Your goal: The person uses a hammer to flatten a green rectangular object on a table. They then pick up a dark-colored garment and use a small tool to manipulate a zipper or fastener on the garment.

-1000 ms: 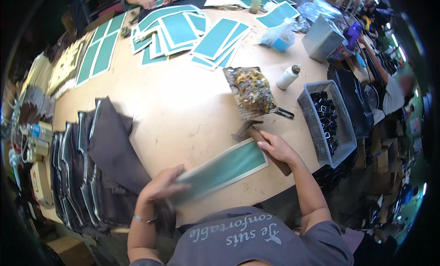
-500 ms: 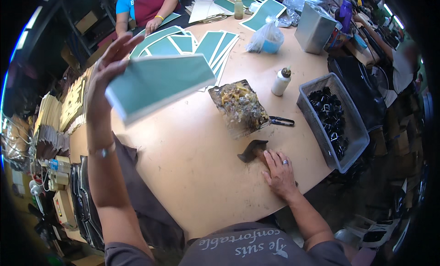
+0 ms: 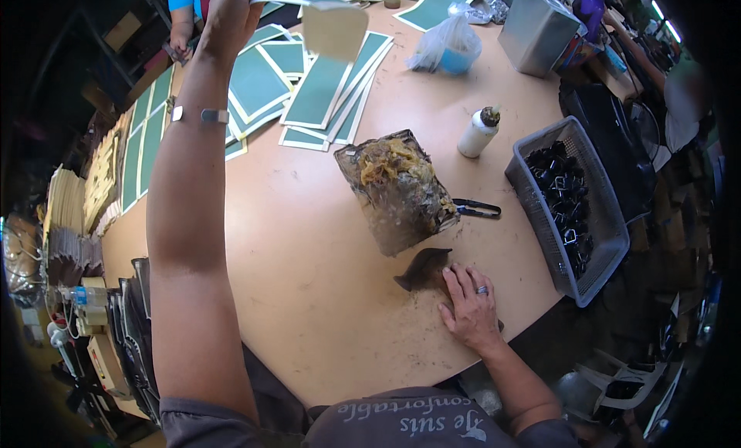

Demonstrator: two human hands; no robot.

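Observation:
My left hand (image 3: pixel 231 14) is raised at the top of the view with my arm stretched forward, holding a green panel with a cream piece (image 3: pixel 332 30) beside or beneath it; I cannot tell whether these are joined. My right hand (image 3: pixel 471 307) rests near the table's front edge with curved fingers over the wooden handle of a dark hammer (image 3: pixel 418 269), whose head lies on the tabletop. Just beyond the hammer is a board crusted with yellowish, dried material (image 3: pixel 394 182), with a black-handled tool (image 3: pixel 480 209) at its right.
A mesh basket of black buckles (image 3: pixel 563 209), a white bottle (image 3: pixel 475 135), a bagged blue container (image 3: pixel 451 54), a metal box (image 3: pixel 532 35), green panels (image 3: pixel 255 81) and dark fabric pieces (image 3: pixel 131 336) surround the work. A co-worker's hand (image 3: pixel 177 45) is far left; another person (image 3: pixel 683 101) is at right.
My left hand has lifted the green panel from near the front edge toward the far side of the table. My right hand and the hammer have dropped slightly lower in view.

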